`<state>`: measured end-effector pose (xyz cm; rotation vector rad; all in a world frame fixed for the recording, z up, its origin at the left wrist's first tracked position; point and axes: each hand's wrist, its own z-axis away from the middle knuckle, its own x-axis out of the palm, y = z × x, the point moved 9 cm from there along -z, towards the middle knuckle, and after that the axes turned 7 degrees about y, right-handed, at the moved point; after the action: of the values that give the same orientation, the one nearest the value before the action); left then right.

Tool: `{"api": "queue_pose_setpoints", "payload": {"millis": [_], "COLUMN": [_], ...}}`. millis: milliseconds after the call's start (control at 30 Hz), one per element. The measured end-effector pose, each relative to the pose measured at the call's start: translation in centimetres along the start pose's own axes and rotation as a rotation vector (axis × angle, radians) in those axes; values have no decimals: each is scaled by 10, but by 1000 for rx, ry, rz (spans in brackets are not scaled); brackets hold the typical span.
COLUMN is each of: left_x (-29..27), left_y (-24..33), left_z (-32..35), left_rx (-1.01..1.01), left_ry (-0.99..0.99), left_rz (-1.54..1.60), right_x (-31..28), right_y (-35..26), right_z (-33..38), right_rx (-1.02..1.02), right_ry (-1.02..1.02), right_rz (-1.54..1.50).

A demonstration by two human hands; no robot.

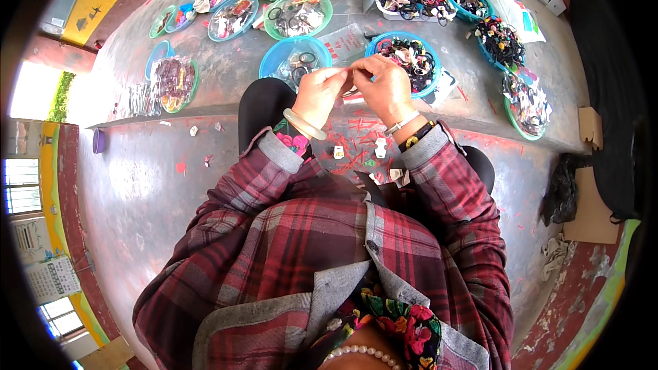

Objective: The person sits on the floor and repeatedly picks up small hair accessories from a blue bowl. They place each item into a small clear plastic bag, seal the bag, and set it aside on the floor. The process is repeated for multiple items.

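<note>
My left hand [317, 99] and my right hand [385, 89] meet over the ledge's near edge, fingertips pinched together. Between them is something small and thin, partly dark; the fingers hide most of it, so its kind cannot be made out. Just beyond my left hand stands a blue basin [274, 62] with a clear bag and dark hair ties [301, 62]. Behind my right hand, another blue basin [436, 72] holds a pile of dark and coloured hair ties [408, 55]. Both wrists wear bracelets.
More basins line the grey ledge, including a green basin [269, 24] of bagged hair ties and a white tub [379, 8] heaped with dark ones. Red scraps [356, 140] and small white cards [381, 147] litter the floor below my hands. A black bag [563, 195] lies at right.
</note>
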<state>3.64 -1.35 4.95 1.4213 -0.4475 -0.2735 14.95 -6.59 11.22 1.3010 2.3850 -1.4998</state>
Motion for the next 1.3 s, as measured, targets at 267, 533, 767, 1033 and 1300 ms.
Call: {"api": "queue_pose_setpoints", "payload": {"millis": [267, 533, 767, 1033, 1300], "left_x": [1, -4, 11, 28, 31], "left_y": [8, 23, 56, 59, 60], "left_z": [2, 1, 21, 31, 32], "left_rx": [22, 184, 805, 886, 840], "left_ry": [22, 89, 192, 114, 112], "left_rz": [141, -237, -713, -916, -898], "right_x": [0, 2, 3, 10, 3], "right_y": [9, 5, 1, 19, 7], "right_z": [-1, 0, -1, 1, 1], "right_rx": [51, 84, 25, 173, 73], "right_ry": [19, -37, -76, -153, -63], "right_rz": [-60, -102, -1, -112, 100]}}
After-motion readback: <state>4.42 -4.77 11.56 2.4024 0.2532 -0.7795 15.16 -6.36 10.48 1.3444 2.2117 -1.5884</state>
